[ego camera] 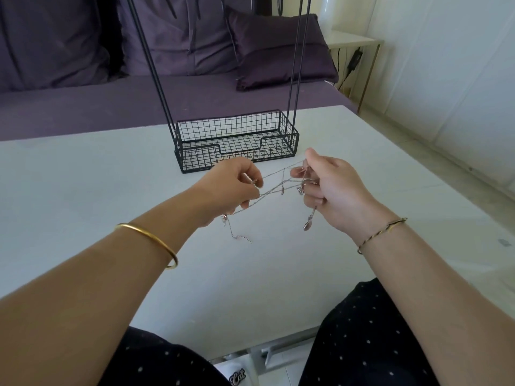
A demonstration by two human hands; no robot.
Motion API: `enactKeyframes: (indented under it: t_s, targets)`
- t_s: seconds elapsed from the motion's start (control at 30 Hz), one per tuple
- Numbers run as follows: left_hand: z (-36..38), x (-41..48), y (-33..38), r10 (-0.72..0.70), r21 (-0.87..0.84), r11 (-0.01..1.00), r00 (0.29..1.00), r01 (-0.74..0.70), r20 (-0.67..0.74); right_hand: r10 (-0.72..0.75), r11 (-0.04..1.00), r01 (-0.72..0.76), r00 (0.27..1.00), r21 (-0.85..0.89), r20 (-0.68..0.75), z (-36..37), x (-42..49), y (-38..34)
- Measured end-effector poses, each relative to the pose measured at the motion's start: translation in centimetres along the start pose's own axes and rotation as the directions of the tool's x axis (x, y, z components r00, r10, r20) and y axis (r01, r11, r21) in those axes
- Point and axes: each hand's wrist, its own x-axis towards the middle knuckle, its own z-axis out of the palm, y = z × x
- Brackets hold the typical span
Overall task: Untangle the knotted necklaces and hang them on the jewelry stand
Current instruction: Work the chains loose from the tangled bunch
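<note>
Both bare forearms reach forward and lean in toward each other. The left hand [235,188] has its fingers curled, and the thumb and forefinger pinch the necklace chains [282,190]. The right hand [334,190] is a little apart from it, thumb raised on top, its curled fingers holding the same chains.

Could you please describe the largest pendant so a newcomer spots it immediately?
Above the white table, before the black stand, tangled chains stretch from left hand to right hand. The pendant dangles beneath the right hand, bigger and lower than the other charms.
</note>
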Motion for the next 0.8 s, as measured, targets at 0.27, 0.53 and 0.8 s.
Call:
enactKeyframes:
  t_s: [0.27, 0.53, 0.8]
  targets:
    - [0.1, 0.2, 0.1, -0.044, -0.113, 0.993, 0.999, 0.043, -0.01, 0.148, 0.923, -0.168, 0.985, 0.345, 0.086, -0.3, 0.1, -0.2]
    - [-0.9, 0.1, 0.1, -0.3, -0.601, 0.759, 0.954, 0.25, 0.018, 0.302, 0.927, -0.334, 0.934, 0.17, 0.189, -0.7, 0.1, -0.3]
    - [-0.8, -0.1, 0.2, -0.283, -0.528, 0.811, 0.959, 0.252, 0.023, 0.197, 0.977, -0.197, 0.98, -0.081, -0.011, -0.1, 0.0, 0.1]
